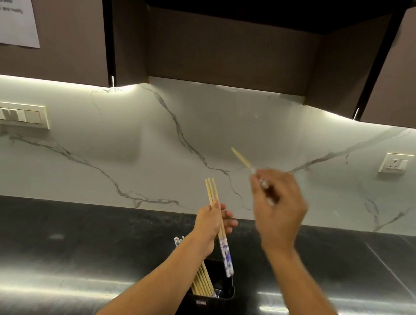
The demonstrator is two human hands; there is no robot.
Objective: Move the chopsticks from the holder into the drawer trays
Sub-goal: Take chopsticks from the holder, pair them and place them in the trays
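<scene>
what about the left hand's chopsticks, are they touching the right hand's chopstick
Apart. The head view shows bare marble backsplash between the chopsticks the left hand holds and the blurred chopstick in the right hand.

A kitchen: a dark polished counter (54, 256) runs below a marble backsplash (121, 158), with lit wall cabinets (231, 40) above and wall sockets (11, 113).

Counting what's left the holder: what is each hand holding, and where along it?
Left hand grips a chopstick bundle mid-length; right hand pinches a blurred chopstick near its patterned end.
</scene>
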